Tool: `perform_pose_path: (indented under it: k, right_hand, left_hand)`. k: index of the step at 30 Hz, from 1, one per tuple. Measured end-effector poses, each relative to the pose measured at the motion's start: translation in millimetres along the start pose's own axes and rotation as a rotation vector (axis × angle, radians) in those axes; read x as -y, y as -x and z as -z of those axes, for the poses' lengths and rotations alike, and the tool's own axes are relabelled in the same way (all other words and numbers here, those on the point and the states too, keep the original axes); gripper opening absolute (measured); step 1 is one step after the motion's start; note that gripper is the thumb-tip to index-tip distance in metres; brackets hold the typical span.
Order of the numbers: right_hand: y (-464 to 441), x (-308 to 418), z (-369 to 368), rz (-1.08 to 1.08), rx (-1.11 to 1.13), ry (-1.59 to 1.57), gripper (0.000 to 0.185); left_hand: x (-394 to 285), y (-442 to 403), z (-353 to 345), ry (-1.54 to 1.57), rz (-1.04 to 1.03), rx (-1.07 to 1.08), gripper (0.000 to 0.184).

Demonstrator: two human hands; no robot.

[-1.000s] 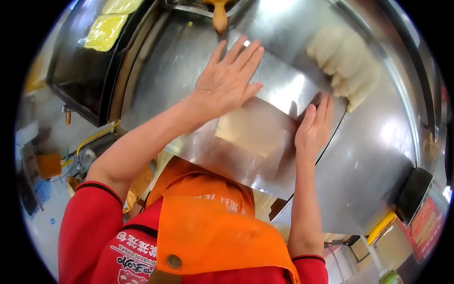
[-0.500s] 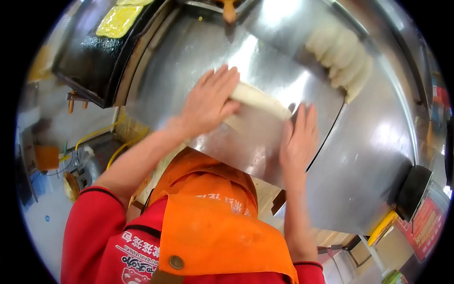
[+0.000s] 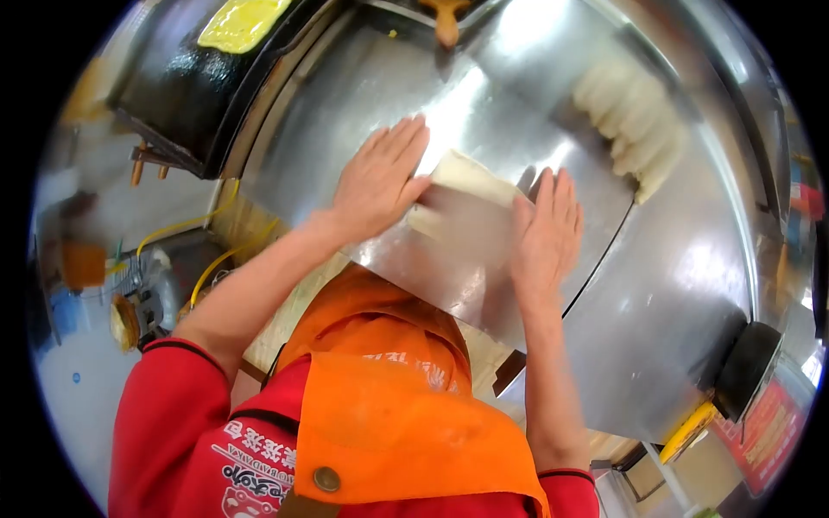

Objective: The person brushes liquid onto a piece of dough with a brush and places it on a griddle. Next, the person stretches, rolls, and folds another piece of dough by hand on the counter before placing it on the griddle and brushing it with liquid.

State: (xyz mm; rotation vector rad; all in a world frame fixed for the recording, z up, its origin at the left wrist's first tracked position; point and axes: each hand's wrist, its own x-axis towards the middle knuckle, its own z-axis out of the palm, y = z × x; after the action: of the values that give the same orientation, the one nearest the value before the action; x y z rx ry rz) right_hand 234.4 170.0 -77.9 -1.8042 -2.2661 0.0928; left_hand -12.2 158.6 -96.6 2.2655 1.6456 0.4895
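Observation:
A pale sheet of dough [image 3: 473, 180] lies on the steel worktop [image 3: 345, 112] between my hands, its near part smeared by motion. At its left end rests my left hand [image 3: 382, 180], open and palm down, fingers stretched out and the thumb against the dough's edge. My right hand [image 3: 547, 229] is also open, flat at the right end with its thumb at the dough's corner. Farther right on the steel stands a row of several pale dough pieces [image 3: 635, 125], packed side by side and somewhat blurred.
A dark griddle [image 3: 181, 95] at upper left bears a yellow egg-like sheet [image 3: 242, 24]. A wooden handle [image 3: 446, 24] juts in at the top. A seam runs across the worktop right of my right hand. A black round object [image 3: 747, 367] sits at the right edge.
The dough between my hands went from a narrow roll-like strip to a wider, flatter-looking sheet. My hands stay at its two ends, nearly in place. The view has shifted slightly.

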Motion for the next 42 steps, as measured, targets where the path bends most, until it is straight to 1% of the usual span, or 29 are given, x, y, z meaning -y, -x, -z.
perform_pose_path:
  k: [2, 3, 5, 6, 9, 12, 13, 16, 17, 20, 21, 24, 25, 28, 32, 33, 36, 37, 39, 40, 41, 42]
  right_hand:
    - [1.8, -0.2, -5.5, -0.030, -0.004, -0.020, 0.058]
    - [20.1, 4.7, 0.0, -0.019, -0.006, -0.073, 0.057]
    - [61.9, 10.7, 1.1, 0.002, 0.011, -0.087, 0.056]
    - [67.4, 13.2, 1.5, 0.014, 0.009, -0.096, 0.056]
    - [41.0, 6.1, -1.5, 0.015, 0.003, -0.082, 0.055]
    - [-0.6, -8.3, -4.6, -0.066, -0.056, -0.145, 0.055]
    - [5.4, -7.5, -3.2, -0.081, -0.038, -0.126, 0.056]
    - [62.8, 2.8, -0.8, -0.035, -0.017, -0.109, 0.057]
    - [77.3, 3.3, -1.7, -0.028, -0.011, -0.088, 0.057]
    - [59.9, -4.3, -7.2, -0.029, -0.035, -0.154, 0.057]
    - [42.6, -11.7, -7.3, -0.015, -0.060, -0.149, 0.056]
    - [1.0, -25.1, -10.0, -0.148, -0.130, -0.136, 0.055]
    - [9.9, -23.2, -11.1, -0.128, -0.110, -0.130, 0.056]
    - [59.7, -13.6, -7.2, -0.087, -0.057, -0.136, 0.056]
    - [97.9, 2.6, 2.2, -0.106, -0.013, -0.197, 0.056]
    - [100.9, 4.6, 4.3, -0.112, 0.005, -0.210, 0.056]
    - [101.4, 5.2, 19.3, -0.167, 0.048, -0.434, 0.056]
    - [97.0, 4.0, 24.3, -0.151, 0.029, -0.456, 0.055]
    - [74.6, 2.6, 22.0, -0.188, 0.033, -0.306, 0.055]
    - [62.3, 0.6, 16.5, -0.203, 0.036, -0.230, 0.055]
    - [51.1, -4.5, 5.9, -0.125, 0.036, -0.127, 0.055]
    - [33.5, -8.5, -0.1, -0.134, 0.010, -0.092, 0.056]
  left_hand:
    - [0.8, -14.5, 11.1, -0.070, -0.048, -0.027, 0.059]
    - [1.3, -2.4, 6.6, -0.016, -0.046, -0.002, 0.058]
    - [-9.1, 29.5, 16.1, -0.013, -0.061, 0.086, 0.058]
    - [-10.9, 35.3, 19.2, -0.019, -0.073, 0.124, 0.058]
    - [-2.6, 11.4, 7.7, -0.046, -0.049, 0.052, 0.061]
    - [-6.4, -18.2, 6.6, -0.070, -0.054, 0.020, 0.063]
    - [-6.7, -22.8, 10.1, -0.087, -0.059, 0.003, 0.064]
    - [-20.6, 18.9, 19.2, -0.111, -0.118, 0.161, 0.062]
    - [-22.2, 26.0, 20.5, -0.130, -0.169, 0.112, 0.062]
    - [-20.4, 2.6, 11.9, -0.119, -0.138, 0.123, 0.063]
    - [-16.0, -9.0, 5.1, -0.114, -0.119, 0.094, 0.058]
    - [-21.3, -49.3, 9.3, -0.168, -0.065, 0.018, 0.057]
    - [-24.0, -45.9, 10.3, -0.225, -0.087, 0.026, 0.059]
    - [-30.6, -3.4, 14.1, -0.185, -0.162, 0.159, 0.063]
    - [-32.1, 26.5, 16.9, -0.187, -0.307, 0.072, 0.060]
    - [-29.6, 28.7, 14.8, -0.144, -0.299, 0.046, 0.057]
    - [-16.9, 44.1, 13.6, -0.066, -0.369, 0.027, 0.056]
    - [-15.6, 44.3, 14.5, -0.049, -0.358, 0.040, 0.056]
    - [-12.2, 35.1, 23.1, -0.016, -0.334, 0.062, 0.057]
    - [-11.4, 25.7, 22.7, -0.041, -0.284, 0.043, 0.056]
    - [-11.1, 8.4, 19.3, -0.068, -0.235, 0.022, 0.056]
    - [-8.5, -10.7, 15.8, -0.097, -0.192, -0.001, 0.057]
